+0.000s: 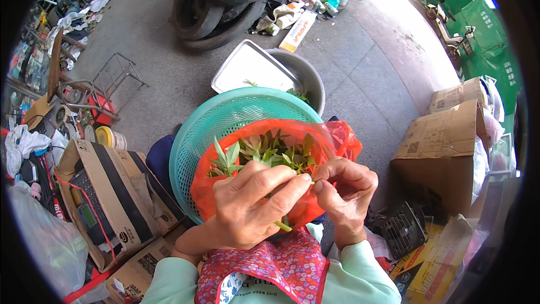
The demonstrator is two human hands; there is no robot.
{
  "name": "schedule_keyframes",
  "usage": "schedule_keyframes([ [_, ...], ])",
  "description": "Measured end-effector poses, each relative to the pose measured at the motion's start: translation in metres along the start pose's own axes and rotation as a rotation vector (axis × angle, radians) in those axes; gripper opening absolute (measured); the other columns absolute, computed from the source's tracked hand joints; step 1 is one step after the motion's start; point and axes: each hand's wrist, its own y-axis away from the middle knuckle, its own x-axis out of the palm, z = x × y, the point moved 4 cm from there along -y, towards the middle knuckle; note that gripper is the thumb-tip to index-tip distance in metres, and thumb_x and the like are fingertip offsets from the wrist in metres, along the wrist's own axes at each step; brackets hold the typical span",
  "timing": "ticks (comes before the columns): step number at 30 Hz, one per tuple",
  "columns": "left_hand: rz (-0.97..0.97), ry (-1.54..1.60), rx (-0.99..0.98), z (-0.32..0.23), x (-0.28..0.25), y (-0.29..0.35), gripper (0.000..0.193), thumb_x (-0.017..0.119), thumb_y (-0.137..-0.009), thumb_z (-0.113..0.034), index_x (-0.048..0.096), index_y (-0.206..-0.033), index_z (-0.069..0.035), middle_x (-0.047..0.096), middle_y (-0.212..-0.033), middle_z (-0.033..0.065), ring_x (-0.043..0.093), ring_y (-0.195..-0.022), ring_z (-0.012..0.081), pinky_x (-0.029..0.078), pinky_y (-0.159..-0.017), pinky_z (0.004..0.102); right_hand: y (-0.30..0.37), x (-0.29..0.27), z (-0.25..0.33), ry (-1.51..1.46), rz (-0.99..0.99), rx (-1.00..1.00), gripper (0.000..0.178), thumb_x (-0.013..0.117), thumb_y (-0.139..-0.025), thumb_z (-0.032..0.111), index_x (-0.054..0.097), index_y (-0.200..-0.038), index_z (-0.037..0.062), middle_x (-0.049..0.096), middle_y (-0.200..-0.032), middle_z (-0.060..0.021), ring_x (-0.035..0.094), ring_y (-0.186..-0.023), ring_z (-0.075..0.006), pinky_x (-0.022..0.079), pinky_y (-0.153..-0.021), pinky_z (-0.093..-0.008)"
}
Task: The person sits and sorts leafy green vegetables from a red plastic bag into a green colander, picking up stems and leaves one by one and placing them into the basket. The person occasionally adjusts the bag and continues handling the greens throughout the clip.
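Teal mesh basket (205, 126), centre of view: is sitting before the person, containing an orange-red plastic bag (205, 197). Remaining entries are running left to right, with clock positions counted from that centre.

Cardboard box (138, 188), black-banded, 8 o'clock: is holding a dark keypad device (90, 214). Black tyres (216, 31), 11 o'clock: are lying heaped on the floor. White tray (247, 70), 12 o'clock: is leaning into a grey basin (320, 87). Left of the hands (256, 202), 6 o'clock: is curling over a green stem (284, 226), its cut end showing below the palm. Leafy greens (270, 149), near centre: are filling the bag. Right hand (346, 188), 4 o'clock: is pinching at the stem's tip, thumb against forefinger, beside the left fingertips. Brown carton (436, 141), 3 o'clock: is standing on the floor.
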Motion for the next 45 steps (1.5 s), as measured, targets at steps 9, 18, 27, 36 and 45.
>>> schedule_keyframes([
  [9, 0.045, -0.106, -0.003, -0.006, 0.006, -0.001, 0.038, 0.075, -0.067, -0.008, 0.069, -0.104, -0.005, 0.063, -0.095, 0.0061, 0.06, -0.071, 0.0195, 0.051, -0.053, 0.0286, 0.005, 0.002, 0.003, -0.14, 0.07, 0.117, 0.003, 0.065, -0.075, -0.006, 0.067, -0.075, -0.0043, 0.063, -0.064, -0.0004, 0.056, -0.057, -0.0027, 0.041, -0.05, -0.0182],
  [18, 0.078, -0.092, 0.099, -0.006, 0.01, -0.003, 0.034, 0.072, -0.067, -0.007, 0.069, -0.1, 0.0, 0.064, -0.093, 0.0068, 0.061, -0.072, 0.017, 0.05, -0.051, 0.0255, 0.005, -0.001, -0.006, -0.243, 0.065, 0.224, 0.004, 0.065, -0.071, -0.006, 0.064, -0.071, -0.0019, 0.061, -0.067, 0.0008, 0.051, -0.06, -0.0031, 0.038, -0.054, -0.0189],
  [27, 0.031, 0.211, -0.04, 0.006, 0.017, 0.007, 0.036, 0.071, -0.069, 0.001, 0.067, -0.105, 0.001, 0.07, -0.098, 0.014, 0.071, -0.081, 0.0257, 0.058, -0.063, 0.0331, 0.001, 0.001, 0.006, -0.137, 0.151, 0.092, 0.006, 0.061, -0.068, -0.006, 0.061, -0.067, -0.0002, 0.057, -0.064, -0.0001, 0.048, -0.057, -0.005, 0.036, -0.05, -0.0223],
  [36, 0.063, 0.358, -0.058, 0.01, 0.018, 0.003, 0.028, 0.072, -0.073, 0.002, 0.069, -0.1, 0.001, 0.071, -0.094, 0.0145, 0.073, -0.077, 0.0262, 0.059, -0.063, 0.034, 0.0, -0.003, -0.002, 0.044, 0.082, 0.036, 0.007, 0.06, -0.066, -0.004, 0.057, -0.064, 0.0018, 0.055, -0.062, 0.0003, 0.045, -0.053, -0.0035, 0.033, -0.048, -0.0208],
  [45, 0.016, 0.601, -0.216, 0.011, 0.009, -0.014, 0.018, 0.072, -0.077, 0.004, 0.07, -0.094, -0.001, 0.071, -0.087, 0.0124, 0.071, -0.075, 0.024, 0.057, -0.065, 0.031, 0.0, -0.017, -0.005, 0.035, -0.023, 0.049, 0.007, 0.058, -0.066, -0.006, 0.055, -0.064, 0.0005, 0.053, -0.061, 0.0018, 0.044, -0.055, -0.003, 0.032, -0.05, -0.0203],
])
